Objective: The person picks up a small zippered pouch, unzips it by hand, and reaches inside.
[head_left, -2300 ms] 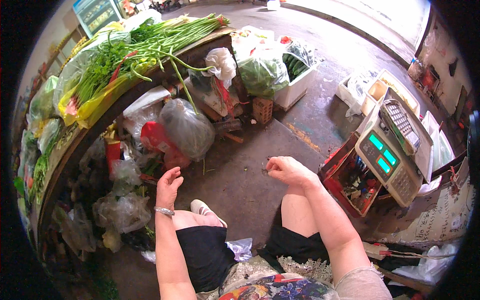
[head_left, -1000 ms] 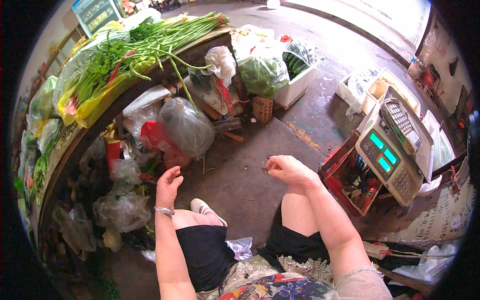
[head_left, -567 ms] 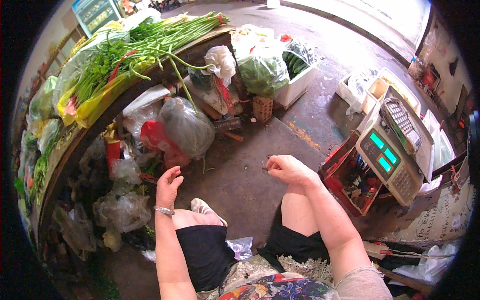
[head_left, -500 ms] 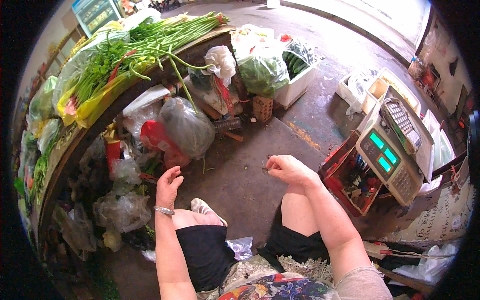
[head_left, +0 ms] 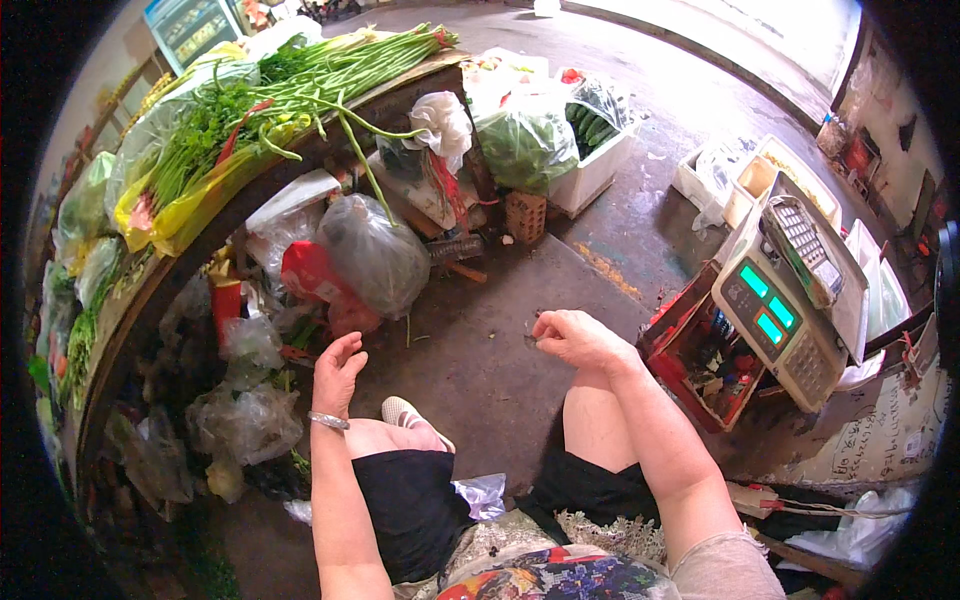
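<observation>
My left hand, a bracelet on its wrist, is raised over my left knee. Its fingers bend loosely apart, with nothing seen in them. Beyond it a grey plastic bag, tied and full, sits beside a red bag. My right hand hovers above my right knee with thumb and fingers drawn together. A small dark speck shows by its fingertips, too small to name. On the right a scale with lit green displays stands over a red box of small items.
Long beans and leafy greens lie on a curved stall counter at left. Clear plastic bags are heaped beneath it. A white crate with cucumbers and a brick stand ahead. Another white container is behind the scale.
</observation>
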A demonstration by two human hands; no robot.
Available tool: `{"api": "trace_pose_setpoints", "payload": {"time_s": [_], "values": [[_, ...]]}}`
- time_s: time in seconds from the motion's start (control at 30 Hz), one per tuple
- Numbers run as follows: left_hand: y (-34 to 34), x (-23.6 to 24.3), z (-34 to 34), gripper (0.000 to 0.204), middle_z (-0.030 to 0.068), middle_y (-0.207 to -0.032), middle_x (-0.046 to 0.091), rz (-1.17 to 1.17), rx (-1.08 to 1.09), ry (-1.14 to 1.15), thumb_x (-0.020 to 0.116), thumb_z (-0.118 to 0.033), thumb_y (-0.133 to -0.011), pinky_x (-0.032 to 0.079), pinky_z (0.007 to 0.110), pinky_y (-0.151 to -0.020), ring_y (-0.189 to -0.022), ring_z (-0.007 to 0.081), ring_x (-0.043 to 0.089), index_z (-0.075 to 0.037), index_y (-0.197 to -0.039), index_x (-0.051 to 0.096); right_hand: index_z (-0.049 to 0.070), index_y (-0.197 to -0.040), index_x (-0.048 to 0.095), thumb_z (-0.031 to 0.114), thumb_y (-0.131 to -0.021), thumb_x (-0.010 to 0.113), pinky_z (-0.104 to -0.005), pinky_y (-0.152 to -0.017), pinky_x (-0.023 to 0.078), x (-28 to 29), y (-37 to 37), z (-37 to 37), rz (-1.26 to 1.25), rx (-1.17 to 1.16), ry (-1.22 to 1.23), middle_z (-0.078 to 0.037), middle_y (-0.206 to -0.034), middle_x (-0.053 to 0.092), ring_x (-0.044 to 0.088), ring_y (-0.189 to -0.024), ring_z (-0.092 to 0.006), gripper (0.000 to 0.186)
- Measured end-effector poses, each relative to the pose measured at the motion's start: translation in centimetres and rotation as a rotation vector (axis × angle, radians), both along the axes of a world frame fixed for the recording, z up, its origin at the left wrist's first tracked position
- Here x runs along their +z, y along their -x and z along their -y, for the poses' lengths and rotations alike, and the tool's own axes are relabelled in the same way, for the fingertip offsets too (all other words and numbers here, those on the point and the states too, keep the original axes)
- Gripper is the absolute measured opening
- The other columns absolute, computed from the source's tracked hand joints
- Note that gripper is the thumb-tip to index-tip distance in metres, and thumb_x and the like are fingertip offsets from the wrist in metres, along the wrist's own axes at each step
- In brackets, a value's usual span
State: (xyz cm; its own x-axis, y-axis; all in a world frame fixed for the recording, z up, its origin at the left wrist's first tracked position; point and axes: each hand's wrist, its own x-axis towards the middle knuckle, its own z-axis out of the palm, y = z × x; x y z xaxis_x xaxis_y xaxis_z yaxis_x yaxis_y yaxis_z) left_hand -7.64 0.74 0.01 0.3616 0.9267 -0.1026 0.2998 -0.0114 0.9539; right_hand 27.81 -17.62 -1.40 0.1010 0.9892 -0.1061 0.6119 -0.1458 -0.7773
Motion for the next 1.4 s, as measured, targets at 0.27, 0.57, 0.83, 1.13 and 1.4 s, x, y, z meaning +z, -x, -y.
{"api": "trace_pose_setpoints", "payload": {"time_s": [0.27, 0.57, 0.83, 1.13, 1.4], "values": [[-0.03, -0.05, -0.09, 0.037, 0.0069, -0.112, 0.063, 0.002, 0.017, 0.014, 0.067, -0.004, -0.083, 0.044, 0.029, -0.094, -0.107, 0.0157, 0.057, -0.003, -0.119, 0.063, -0.001, -0.099, 0.064, 0.015, -0.080, 0.059, -0.0402, -0.076, 0.051, 0.01, 0.01, -0.01, -0.008, 0.000, -0.010, -0.018, -0.084, 0.067, 0.065, -0.083, -0.0335, 0.025], [-0.06, -0.06, -0.14, 0.037, 0.0072, -0.113, 0.063, -0.002, 0.006, 0.006, 0.067, -0.005, -0.083, 0.044, 0.029, -0.094, -0.108, 0.0159, 0.057, -0.003, -0.119, 0.063, -0.001, -0.097, 0.064, 0.016, -0.079, 0.059, -0.0405, -0.075, 0.051, -0.15, 0.00, -0.07, 0.001, 0.006, -0.026, -0.018, -0.083, 0.067, 0.065, -0.082, -0.0337, 0.024], [0.06, -0.22, -0.20, 0.037, 0.0070, -0.113, 0.063, 0.008, -0.007, -0.001, 0.067, -0.005, -0.083, 0.044, 0.029, -0.095, -0.107, 0.0157, 0.057, -0.003, -0.120, 0.062, -0.001, -0.096, 0.064, 0.016, -0.079, 0.060, -0.0406, -0.075, 0.051, -0.20, 0.04, -0.07, -0.003, 0.005, -0.017, -0.019, -0.083, 0.067, 0.065, -0.083, -0.0337, 0.025], [-0.15, 0.05, -0.10, 0.037, 0.0081, -0.113, 0.063, -0.006, 0.005, -0.003, 0.067, -0.005, -0.082, 0.044, 0.029, -0.094, -0.108, 0.0164, 0.057, -0.003, -0.119, 0.063, 0.000, -0.096, 0.065, 0.017, -0.078, 0.059, -0.0405, -0.075, 0.051, -0.20, -0.07, -0.15, -0.005, 0.002, -0.014, -0.018, -0.084, 0.067, 0.065, -0.083, -0.0336, 0.025], [-0.07, 0.11, 0.00, 0.037, 0.0086, -0.114, 0.063, -0.017, 0.008, -0.005, 0.067, -0.005, -0.083, 0.044, 0.030, -0.094, -0.108, 0.0166, 0.058, -0.003, -0.119, 0.063, 0.000, -0.096, 0.065, 0.016, -0.078, 0.059, -0.0404, -0.074, 0.051, -0.24, 0.04, -0.08, -0.008, -0.007, -0.031, -0.017, -0.082, 0.067, 0.065, -0.081, -0.0334, 0.024]]}}
